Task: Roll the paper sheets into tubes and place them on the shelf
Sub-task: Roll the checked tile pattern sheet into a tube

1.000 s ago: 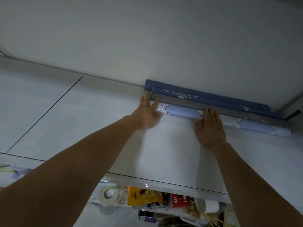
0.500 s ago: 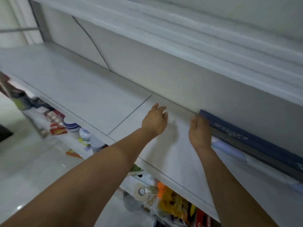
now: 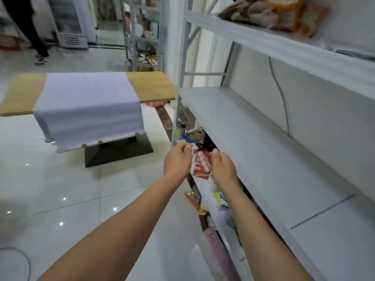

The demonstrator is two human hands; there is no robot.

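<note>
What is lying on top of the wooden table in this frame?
A stack of white paper sheets covers the middle of the wooden table and hangs over its near edge. Both wooden ends show bare. Anything under the sheets is hidden.

Glossy white tile floor reflects lights; a wooden table stands on a black base; a fridge stands beyond.

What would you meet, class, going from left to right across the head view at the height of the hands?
In order: black table base → left hand → red packet → right hand → white shelf board.
</note>
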